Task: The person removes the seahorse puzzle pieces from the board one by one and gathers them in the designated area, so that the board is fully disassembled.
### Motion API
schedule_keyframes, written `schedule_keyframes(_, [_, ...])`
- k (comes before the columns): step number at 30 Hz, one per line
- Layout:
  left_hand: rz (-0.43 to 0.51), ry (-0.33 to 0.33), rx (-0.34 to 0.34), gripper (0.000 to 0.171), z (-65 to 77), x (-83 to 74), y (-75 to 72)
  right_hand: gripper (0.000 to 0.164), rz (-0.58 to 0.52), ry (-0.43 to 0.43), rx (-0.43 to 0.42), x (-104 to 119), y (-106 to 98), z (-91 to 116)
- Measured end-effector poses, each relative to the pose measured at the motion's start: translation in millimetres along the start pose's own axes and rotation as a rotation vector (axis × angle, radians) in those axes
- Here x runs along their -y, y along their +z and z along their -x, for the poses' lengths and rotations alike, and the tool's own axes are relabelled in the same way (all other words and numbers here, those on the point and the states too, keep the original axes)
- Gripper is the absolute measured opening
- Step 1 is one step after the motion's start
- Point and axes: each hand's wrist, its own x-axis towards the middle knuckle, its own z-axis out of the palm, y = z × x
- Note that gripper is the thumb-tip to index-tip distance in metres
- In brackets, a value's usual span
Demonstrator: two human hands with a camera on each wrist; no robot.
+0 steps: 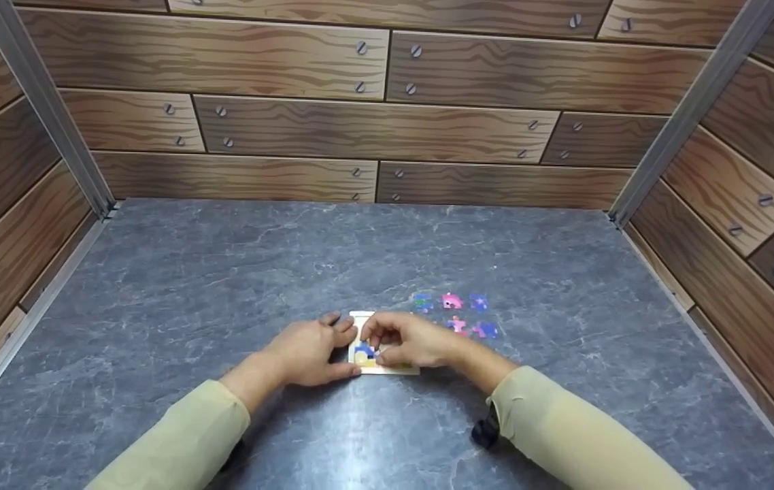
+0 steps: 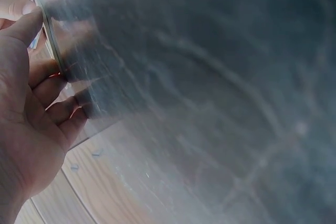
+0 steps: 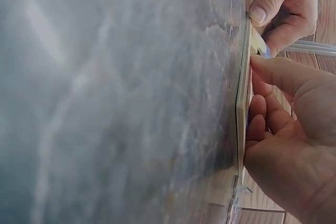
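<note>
A small jigsaw tray (image 1: 397, 371) with a pale frame lies on the table in front of me. Blue and yellow puzzle pieces (image 1: 364, 352) show in its lower left part. My left hand (image 1: 309, 350) rests along the tray's left side, thumb at the lower left corner and fingers spread up the edge. Over the tray, my right hand (image 1: 414, 340) has its thumb and bent fingers together at a puzzle piece, mostly hidden by them. From the right wrist, a yellow and blue piece (image 3: 260, 44) stands tilted above the tray, right by that thumb's tip.
Several loose puzzle pieces lie right of the tray, among them a pink one (image 1: 452, 301) and a blue one (image 1: 479, 302) in the back row, another blue one (image 1: 487, 330) nearer. Wood-patterned walls (image 1: 292, 129) enclose the grey marbled table (image 1: 224, 252) at the back and sides.
</note>
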Motion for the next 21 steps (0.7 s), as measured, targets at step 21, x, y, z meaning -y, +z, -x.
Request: schedule_keyframes(21, [0.021,0.005,-0.036,0.068,1.4,1.0,-0.3,0.043,-0.006,0.002,-0.020,5.1,5.8,-3.4])
